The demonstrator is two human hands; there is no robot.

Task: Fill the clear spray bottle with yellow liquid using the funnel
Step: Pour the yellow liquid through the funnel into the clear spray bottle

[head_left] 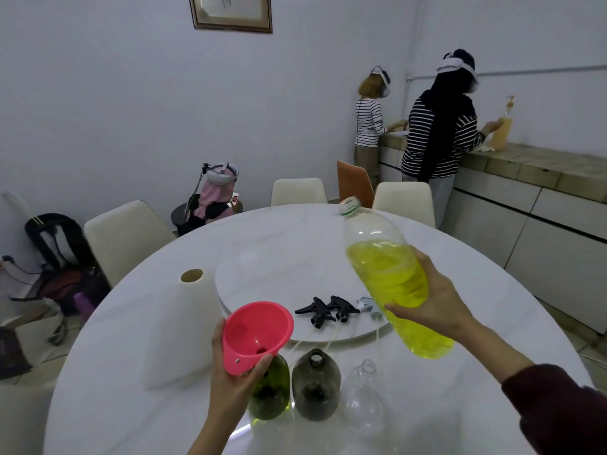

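My left hand (235, 372) grips a pink funnel (256, 330), tilted, its spout over the mouth of a green-tinted bottle (271, 395) that holds some yellow liquid. My right hand (433, 310) holds a large clear bottle (391, 277) of yellow liquid, uncapped and tilted with its mouth up and to the left, above the table. The clear spray bottle (364, 395) stands open and looks empty at the near right, beside a dark grey bottle (315, 385). Two black spray heads (325, 310) and a light one (368, 305) lie on the turntable.
A paper towel roll (184, 326) stands left of the funnel. The round white table (328, 224) carries a turntable (262, 274). Chairs ring the far side. Two people stand at a counter (525, 162) at the right; bags lie on the floor at the left.
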